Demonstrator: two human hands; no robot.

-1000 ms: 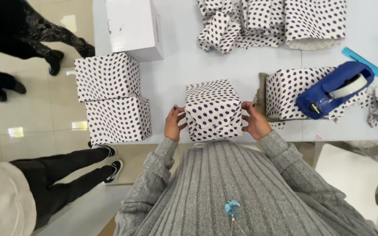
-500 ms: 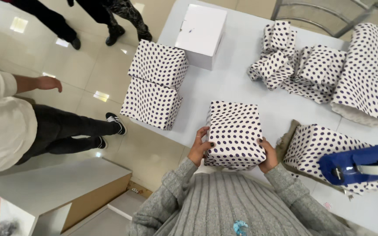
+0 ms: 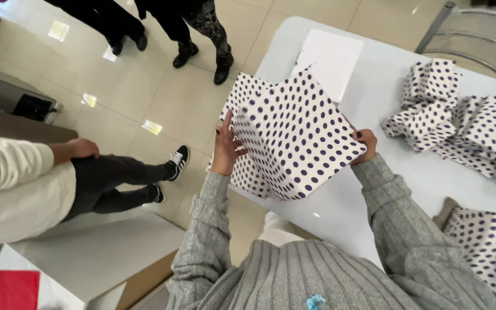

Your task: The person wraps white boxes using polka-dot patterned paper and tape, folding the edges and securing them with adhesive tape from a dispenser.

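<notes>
I hold a box wrapped in white paper with dark polka dots (image 3: 297, 138) lifted off the white table (image 3: 397, 189), close under the camera. My left hand (image 3: 226, 146) presses its left side and my right hand (image 3: 364, 144) grips its right side. Behind the lifted box, partly hidden, are other dotted wrapped boxes (image 3: 242, 95) at the table's left edge. A plain white box (image 3: 331, 57) lies on the table beyond.
Several dotted wrapped pieces (image 3: 460, 120) lie on the table at the right, another (image 3: 483, 241) at the near right. A person in a white sleeve and black trousers (image 3: 47, 178) stands at the left. Other people's legs (image 3: 196, 28) are at the top. A metal chair (image 3: 477, 34) is behind the table.
I have raised the dotted box from the table toward the camera and turned to the left. The view has swung so that more floor and the person at the left show.
</notes>
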